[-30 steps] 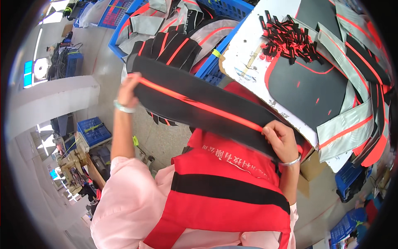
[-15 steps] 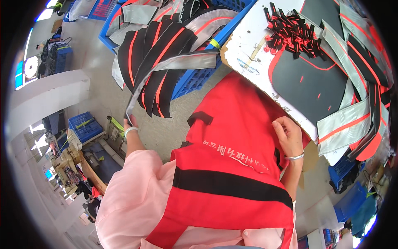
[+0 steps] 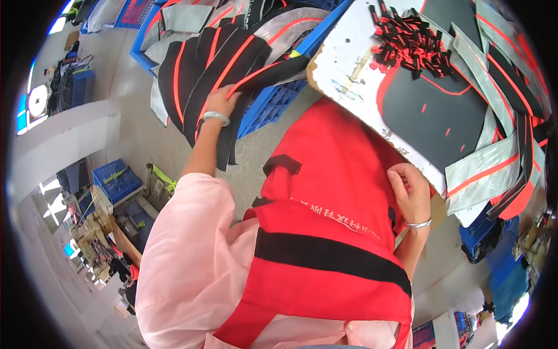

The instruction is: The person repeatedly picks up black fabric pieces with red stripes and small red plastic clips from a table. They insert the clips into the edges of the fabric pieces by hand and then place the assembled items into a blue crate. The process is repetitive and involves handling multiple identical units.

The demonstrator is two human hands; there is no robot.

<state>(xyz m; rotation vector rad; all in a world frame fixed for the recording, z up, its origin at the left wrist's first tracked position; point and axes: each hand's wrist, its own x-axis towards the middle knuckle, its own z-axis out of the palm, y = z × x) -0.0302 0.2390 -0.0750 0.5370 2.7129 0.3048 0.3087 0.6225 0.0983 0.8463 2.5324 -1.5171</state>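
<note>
My left hand (image 3: 223, 102) reaches over a blue crate (image 3: 268, 110) and is closed on the near end of a black fabric strip (image 3: 268, 74) with a red line along it. The strip runs off to the right, toward the corner of the white table. Under and beside this hand, several like black strips (image 3: 192, 81) with red lines hang fanned out over the crate's side. My right hand (image 3: 411, 189) rests against my red apron (image 3: 343, 157) near the table edge, its fingers loosely curled with nothing visible in them.
On the white table (image 3: 343, 64) lie a heap of small black-and-red pieces (image 3: 410, 43), a dark grey panel (image 3: 436, 110) and grey strips with red lines (image 3: 482, 180). A sewing machine (image 3: 96, 230) and another blue crate (image 3: 119, 179) stand at the left.
My left hand has moved up and right with the strip's end, from low on the left to over the fanned strips. The strip's black face now shows. My right hand has barely moved.
</note>
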